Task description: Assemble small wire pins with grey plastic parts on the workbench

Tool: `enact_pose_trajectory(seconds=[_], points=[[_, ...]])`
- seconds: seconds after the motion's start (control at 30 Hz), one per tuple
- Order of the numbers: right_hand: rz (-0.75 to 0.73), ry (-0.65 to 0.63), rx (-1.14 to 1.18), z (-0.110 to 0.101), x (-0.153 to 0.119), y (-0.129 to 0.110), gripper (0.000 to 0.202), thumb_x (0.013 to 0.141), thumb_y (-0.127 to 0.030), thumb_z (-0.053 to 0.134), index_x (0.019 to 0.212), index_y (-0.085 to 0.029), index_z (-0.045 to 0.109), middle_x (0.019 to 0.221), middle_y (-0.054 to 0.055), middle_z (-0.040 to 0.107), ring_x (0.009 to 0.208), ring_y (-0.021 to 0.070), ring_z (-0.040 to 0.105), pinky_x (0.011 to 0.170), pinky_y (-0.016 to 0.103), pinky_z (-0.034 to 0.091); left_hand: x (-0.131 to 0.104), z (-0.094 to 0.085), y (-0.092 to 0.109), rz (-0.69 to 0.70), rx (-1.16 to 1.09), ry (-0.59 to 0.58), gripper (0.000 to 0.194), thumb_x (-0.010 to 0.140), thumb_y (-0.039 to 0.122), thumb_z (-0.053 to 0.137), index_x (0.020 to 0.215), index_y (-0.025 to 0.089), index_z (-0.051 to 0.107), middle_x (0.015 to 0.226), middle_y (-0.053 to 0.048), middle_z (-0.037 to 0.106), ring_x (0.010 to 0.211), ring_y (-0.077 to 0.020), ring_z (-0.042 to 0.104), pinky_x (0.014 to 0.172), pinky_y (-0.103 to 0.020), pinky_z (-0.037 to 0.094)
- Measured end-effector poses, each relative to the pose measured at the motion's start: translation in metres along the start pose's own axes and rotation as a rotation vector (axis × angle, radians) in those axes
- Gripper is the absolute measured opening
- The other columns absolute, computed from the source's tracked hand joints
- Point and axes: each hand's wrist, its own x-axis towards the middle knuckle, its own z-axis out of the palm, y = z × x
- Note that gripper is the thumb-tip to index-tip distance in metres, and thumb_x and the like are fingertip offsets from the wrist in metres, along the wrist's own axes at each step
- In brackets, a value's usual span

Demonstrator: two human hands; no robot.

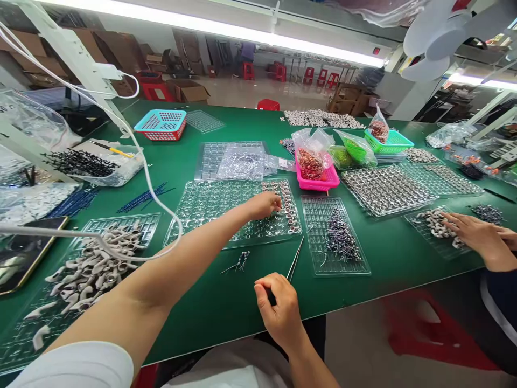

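My left hand point(264, 206) reaches across a clear moulded tray point(218, 207), near its filled right-hand columns. Its fingertips are pinched together, and whatever lies between them is hidden. Small pale ring-ended parts point(290, 202) sit in the tray's right columns. My right hand point(279, 310) is curled near the front of the table, with metal tweezers point(296, 257) sticking out from it, tips pointing away. A few small wired parts point(243, 261) lie on the green table point(226, 302) between my arm and the right hand. Right of the tweezers, a second clear tray point(314, 226) bears a heap of dark-headed wired parts point(341, 234).
Grey curved shells point(100, 264) pile up at left, beside a phone point(30, 250). A white cable point(151, 183) hangs across the left side. A pink basket point(317, 183) stands behind the trays. At right, a co-worker's hands point(480, 234) touch pale parts.
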Motion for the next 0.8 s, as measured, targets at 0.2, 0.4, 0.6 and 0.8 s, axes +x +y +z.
enact_pose_trajectory(seconds=[0.2,0.4,0.6,0.8], points=[[-0.005,0.015,0.027,-0.002,0.001,0.001,0.013,0.095,-0.018,0.051,0.09,-0.02,0.062,0.08,0.002,0.067,0.074,0.0146,0.062,0.069,0.029,0.048,-0.05,-0.014,0.022,-0.045,-0.272,0.156,0.009,0.093,0.021,0.053,0.094,0.017,0.061,0.093,-0.008,0.072,0.079,-0.0192,0.068,0.07,-0.032,0.051],[0.041,-0.024,0.028,-0.012,0.004,-0.003,0.012,0.096,-0.02,0.052,0.093,-0.02,0.064,0.082,0.002,0.067,0.072,0.0137,0.062,0.066,0.026,0.05,-0.146,-0.009,0.032,-0.083,-0.571,0.198,0.016,0.089,0.034,0.056,0.089,0.019,0.056,0.09,-0.008,0.074,0.079,-0.0187,0.07,0.069,-0.031,0.054],[0.01,-0.268,-0.27,-0.018,0.035,-0.009,0.021,0.094,-0.015,0.051,0.108,-0.022,0.065,0.096,0.005,0.066,0.082,0.0165,0.064,0.074,0.03,0.053,-0.195,0.015,0.003,-0.192,-0.858,0.337,0.035,0.08,0.041,0.068,0.105,0.017,0.06,0.093,-0.006,0.07,0.079,-0.0189,0.067,0.073,-0.034,0.055],[-0.078,-0.442,-0.663,0.008,0.075,0.001,0.023,0.091,-0.012,0.055,0.11,-0.02,0.065,0.1,0.008,0.065,0.087,0.0208,0.064,0.073,0.031,0.051,-0.194,0.025,-0.01,-0.175,-0.835,0.371,0.04,0.082,0.045,0.064,0.108,0.016,0.066,0.093,-0.006,0.069,0.078,-0.0192,0.064,0.076,-0.036,0.054]])
